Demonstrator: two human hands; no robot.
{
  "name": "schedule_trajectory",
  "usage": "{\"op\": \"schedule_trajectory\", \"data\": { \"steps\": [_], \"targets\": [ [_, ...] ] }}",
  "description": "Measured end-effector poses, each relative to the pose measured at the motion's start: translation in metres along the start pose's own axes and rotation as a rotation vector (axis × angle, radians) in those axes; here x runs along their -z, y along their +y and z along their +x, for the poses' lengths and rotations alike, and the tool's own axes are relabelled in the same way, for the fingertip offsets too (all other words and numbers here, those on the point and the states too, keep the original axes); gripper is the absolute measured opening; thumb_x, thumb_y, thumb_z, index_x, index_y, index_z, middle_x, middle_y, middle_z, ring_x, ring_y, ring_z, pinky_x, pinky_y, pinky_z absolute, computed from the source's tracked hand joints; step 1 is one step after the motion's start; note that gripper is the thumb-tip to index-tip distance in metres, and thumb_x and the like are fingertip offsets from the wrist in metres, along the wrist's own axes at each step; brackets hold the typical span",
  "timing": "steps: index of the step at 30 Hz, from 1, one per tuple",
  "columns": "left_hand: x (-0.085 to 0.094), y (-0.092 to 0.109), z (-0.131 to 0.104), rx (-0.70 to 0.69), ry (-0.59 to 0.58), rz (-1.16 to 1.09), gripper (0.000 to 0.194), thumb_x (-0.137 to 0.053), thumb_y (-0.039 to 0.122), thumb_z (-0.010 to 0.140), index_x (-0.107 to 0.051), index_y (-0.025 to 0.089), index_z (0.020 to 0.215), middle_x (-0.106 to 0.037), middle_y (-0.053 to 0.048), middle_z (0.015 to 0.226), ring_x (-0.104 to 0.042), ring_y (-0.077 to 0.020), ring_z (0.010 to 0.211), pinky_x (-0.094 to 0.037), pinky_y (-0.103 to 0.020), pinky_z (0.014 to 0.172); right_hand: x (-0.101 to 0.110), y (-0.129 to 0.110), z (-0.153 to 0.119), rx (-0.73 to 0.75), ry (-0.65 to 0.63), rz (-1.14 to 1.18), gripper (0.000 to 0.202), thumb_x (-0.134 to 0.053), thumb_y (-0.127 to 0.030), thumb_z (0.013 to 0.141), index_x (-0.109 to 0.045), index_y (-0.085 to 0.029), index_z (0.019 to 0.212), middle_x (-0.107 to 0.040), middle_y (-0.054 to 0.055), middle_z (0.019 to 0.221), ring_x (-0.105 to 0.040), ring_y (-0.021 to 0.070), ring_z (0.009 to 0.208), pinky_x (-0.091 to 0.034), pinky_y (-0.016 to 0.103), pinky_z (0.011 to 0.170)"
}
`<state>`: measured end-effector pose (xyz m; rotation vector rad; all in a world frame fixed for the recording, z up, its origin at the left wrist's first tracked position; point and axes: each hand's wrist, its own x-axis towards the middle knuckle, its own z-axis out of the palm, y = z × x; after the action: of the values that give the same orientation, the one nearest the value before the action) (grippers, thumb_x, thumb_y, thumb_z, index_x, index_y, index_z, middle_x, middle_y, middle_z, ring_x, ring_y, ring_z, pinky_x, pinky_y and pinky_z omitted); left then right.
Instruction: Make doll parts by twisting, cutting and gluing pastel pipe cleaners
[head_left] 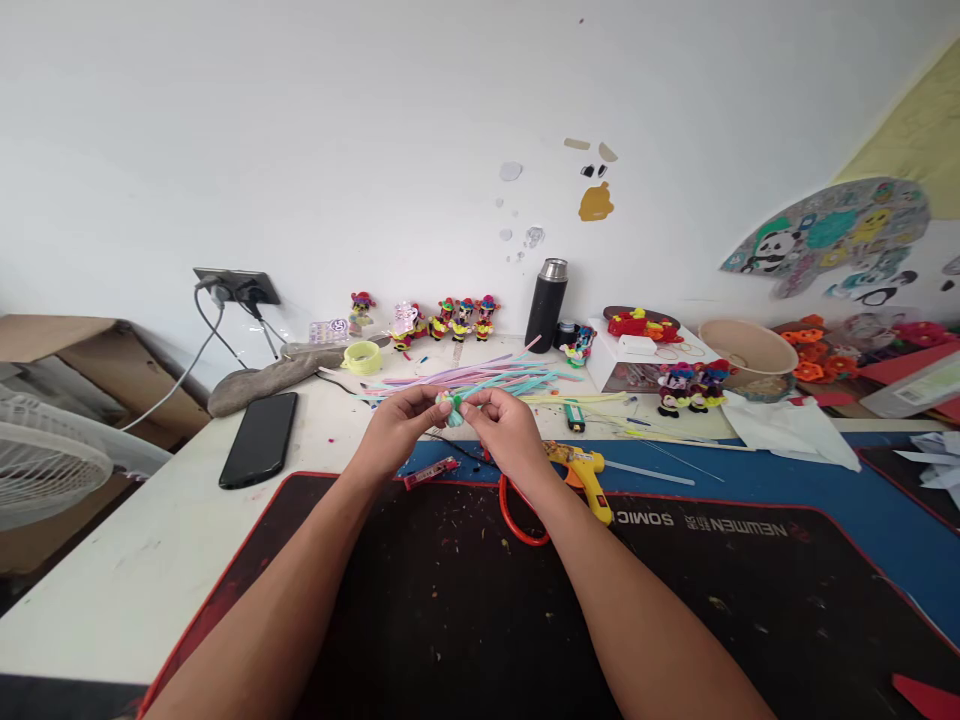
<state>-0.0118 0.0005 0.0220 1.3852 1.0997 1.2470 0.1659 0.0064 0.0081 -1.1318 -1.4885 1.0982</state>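
Observation:
Between my two hands is a small fuzzy piece [453, 410] in mint green and darker green, which looks made of pipe cleaner. My left hand [403, 428] pinches its left side with thumb and finger. From the right, my right hand [504, 428] pinches it too, fingertips close to the left ones. Just behind lies a loose pile of pink, lilac and mint pipe cleaners [480, 376]. A yellow glue gun [589, 478] with a glue stick in its back lies to the right of my right wrist. Red-handled scissors [517, 525] are partly hidden under my right forearm.
A dark desk mat [450, 600] lies under my forearms. Along the wall stand several small pipe cleaner figures [465, 318] and a black thermos [547, 305]. A phone [259, 440] and a fan [52, 460] are at left; a white box [649, 360] and a beige bowl [748, 345] at right.

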Motion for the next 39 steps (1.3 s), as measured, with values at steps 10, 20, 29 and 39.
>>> {"op": "schedule_trajectory", "data": {
  "steps": [10, 20, 29, 39],
  "targets": [
    [0.002, -0.008, 0.001, -0.022, -0.043, -0.072, 0.032, -0.085, 0.044, 0.075, -0.076, 0.02, 0.095, -0.069, -0.003, 0.081, -0.062, -0.0182, 0.075, -0.051, -0.032, 0.073, 0.002, 0.001, 0.005, -0.107, -0.066, 0.212, 0.032, -0.076, -0.048, 0.079, -0.061, -0.021, 0.088, -0.044, -0.009, 0.056, -0.038, 0.0092, 0.044, -0.028, 0.023, 0.043],
    [0.001, -0.003, -0.001, -0.065, -0.106, -0.015, 0.048, -0.085, 0.044, 0.075, -0.076, 0.021, 0.117, -0.075, -0.008, 0.099, -0.066, -0.0223, 0.088, -0.054, -0.035, 0.079, 0.005, -0.01, 0.001, -0.267, -0.163, 0.414, 0.04, -0.084, -0.044, 0.072, -0.06, -0.02, 0.094, -0.048, -0.01, 0.058, -0.035, 0.0054, 0.039, -0.02, 0.021, 0.04],
    [0.002, -0.006, -0.002, -0.145, -0.153, 0.059, 0.032, -0.08, 0.044, 0.083, -0.077, 0.019, 0.102, -0.068, -0.005, 0.089, -0.06, -0.0177, 0.078, -0.052, -0.03, 0.072, 0.01, -0.01, 0.001, -0.337, -0.233, 0.486, 0.049, -0.089, -0.043, 0.066, -0.059, -0.02, 0.097, -0.041, -0.012, 0.053, -0.03, 0.0047, 0.04, -0.015, 0.021, 0.042],
    [-0.003, -0.004, -0.001, -0.104, -0.024, -0.02, 0.036, -0.084, 0.047, 0.077, -0.074, 0.019, 0.097, -0.068, -0.001, 0.075, -0.065, -0.0172, 0.071, -0.054, -0.031, 0.07, 0.006, -0.007, 0.003, -0.323, -0.183, 0.523, 0.043, -0.08, -0.054, 0.077, -0.058, -0.02, 0.091, -0.043, -0.01, 0.057, -0.033, 0.0049, 0.039, -0.016, 0.021, 0.04]
  ]
}}
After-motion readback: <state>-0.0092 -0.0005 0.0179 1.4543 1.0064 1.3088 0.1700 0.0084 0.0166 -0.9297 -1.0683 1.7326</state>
